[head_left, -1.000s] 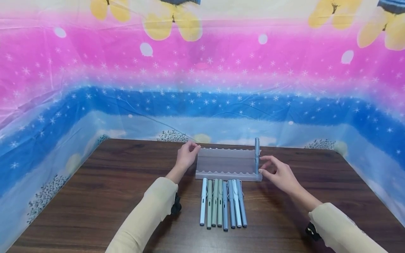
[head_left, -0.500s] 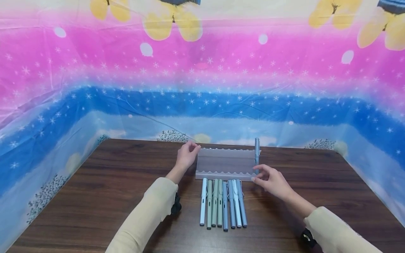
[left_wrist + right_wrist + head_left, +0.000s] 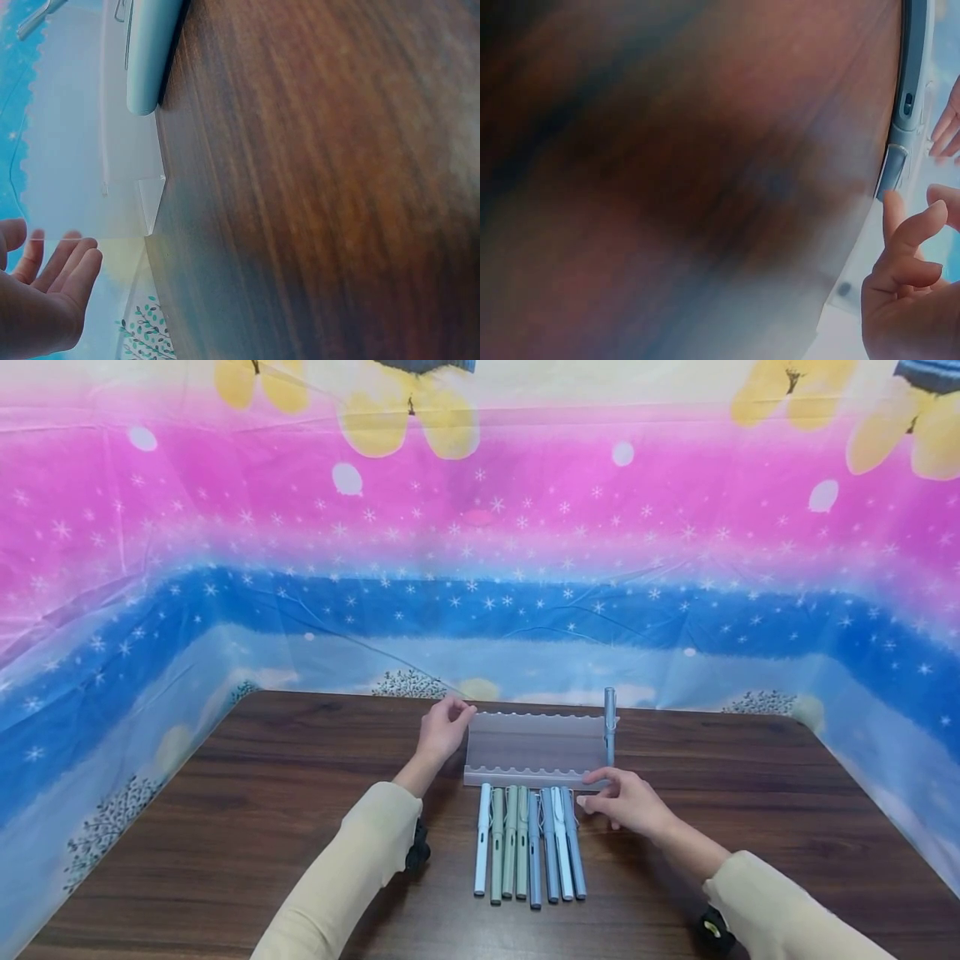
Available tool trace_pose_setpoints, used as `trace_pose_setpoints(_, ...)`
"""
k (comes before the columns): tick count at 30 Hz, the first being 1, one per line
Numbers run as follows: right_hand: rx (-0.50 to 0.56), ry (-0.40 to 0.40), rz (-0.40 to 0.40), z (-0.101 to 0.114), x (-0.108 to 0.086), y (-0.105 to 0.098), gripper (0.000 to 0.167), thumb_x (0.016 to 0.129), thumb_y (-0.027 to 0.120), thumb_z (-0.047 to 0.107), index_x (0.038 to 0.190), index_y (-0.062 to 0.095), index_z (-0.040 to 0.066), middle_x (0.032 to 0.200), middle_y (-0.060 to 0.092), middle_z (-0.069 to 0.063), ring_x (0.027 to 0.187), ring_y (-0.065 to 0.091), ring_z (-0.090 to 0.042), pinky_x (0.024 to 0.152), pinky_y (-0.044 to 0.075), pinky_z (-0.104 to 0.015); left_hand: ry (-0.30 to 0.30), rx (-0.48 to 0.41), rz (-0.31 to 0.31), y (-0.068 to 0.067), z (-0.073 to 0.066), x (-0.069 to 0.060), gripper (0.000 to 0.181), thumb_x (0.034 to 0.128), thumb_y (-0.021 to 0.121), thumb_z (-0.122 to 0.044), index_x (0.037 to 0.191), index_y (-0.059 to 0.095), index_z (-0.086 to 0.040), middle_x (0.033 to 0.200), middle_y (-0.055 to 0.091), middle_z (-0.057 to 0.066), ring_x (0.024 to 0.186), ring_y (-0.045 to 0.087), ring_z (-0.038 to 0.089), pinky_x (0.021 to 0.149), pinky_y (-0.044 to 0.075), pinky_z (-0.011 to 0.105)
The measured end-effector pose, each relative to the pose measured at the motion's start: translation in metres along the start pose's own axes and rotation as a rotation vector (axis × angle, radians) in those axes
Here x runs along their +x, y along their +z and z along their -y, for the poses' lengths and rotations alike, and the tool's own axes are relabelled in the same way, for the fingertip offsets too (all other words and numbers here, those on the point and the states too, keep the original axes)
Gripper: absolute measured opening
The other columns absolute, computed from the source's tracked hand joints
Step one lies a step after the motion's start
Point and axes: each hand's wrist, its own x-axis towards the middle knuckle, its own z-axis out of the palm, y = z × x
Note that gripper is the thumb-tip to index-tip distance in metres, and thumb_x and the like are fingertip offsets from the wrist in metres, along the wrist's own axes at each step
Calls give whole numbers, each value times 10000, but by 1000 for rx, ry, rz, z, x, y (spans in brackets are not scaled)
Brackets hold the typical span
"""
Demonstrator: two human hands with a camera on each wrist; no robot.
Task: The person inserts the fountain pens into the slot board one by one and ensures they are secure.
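Note:
A translucent plastic pen rack with scalloped edges stands at the back of the table. My left hand pinches its upper left corner between thumb and fingers; the left wrist view also shows that hand at the rack's end. One blue-grey pen leans in the rightmost notch, its top above the rack. In front lies a row of capped pens, among them a pale blue pen, a green pen and a blue-grey pen. My right hand hovers beside the row's right end, thumb and forefinger apart, holding nothing.
The dark wooden table extends around the rack and pens. A patterned cloth backdrop rises along its back and sides. Both forearms wear cream sleeves with black bands at the wrists.
My right hand has moved from beside the pen standing in the rack, leftward and toward me, to the right end of the pen row. My left hand has stayed at the rack's corner.

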Motion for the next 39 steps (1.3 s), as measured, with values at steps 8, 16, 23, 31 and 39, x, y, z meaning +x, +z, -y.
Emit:
trace_pose_setpoints(8, -66, 5, 1, 3, 4, 9, 322, 790, 659, 234, 1054, 568, 73, 658, 574, -34, 448, 478, -177, 437, 383, -290, -3, 3, -1, 0, -1, 0, 179, 873, 548, -220, 864, 579, -44, 860, 596, 83, 808, 534, 234, 731, 416, 361)
trace_pose_setpoints(16, -157, -23, -43, 9, 4, 17, 286, 776, 674, 197, 1011, 579, 66, 622, 543, -11, 447, 485, -161, 442, 392, -292, 2, -4, 1, 0, -1, -1, 185, 876, 544, -223, 869, 577, -41, 857, 593, 82, 808, 532, 236, 735, 416, 367)
trace_pose_setpoints(23, -248, -66, -35, 11, 3, 18, 304, 760, 686, 187, 1016, 579, 63, 622, 529, 19, 462, 493, -129, 453, 387, -292, 1, -10, 5, 0, 1, 0, 182, 875, 545, -218, 873, 580, -39, 865, 596, 89, 814, 537, 240, 737, 419, 370)
trace_pose_setpoints(31, -205, -66, 46, 3, 0, 8, 280, 803, 617, 120, 1061, 554, 34, 644, 516, -20, 453, 473, -158, 440, 405, -308, 5, -8, 1, -1, 0, -1, 175, 876, 544, -205, 870, 582, -35, 859, 598, 90, 815, 535, 240, 735, 417, 363)
trace_pose_setpoints(39, -182, -51, 100, -3, 0, -2, 228, 845, 568, 114, 1062, 543, 50, 610, 516, -37, 430, 456, -161, 432, 407, -306, 8, -7, 2, -2, -2, -2, 176, 876, 545, -200, 882, 585, -28, 872, 603, 96, 827, 539, 245, 749, 414, 372)
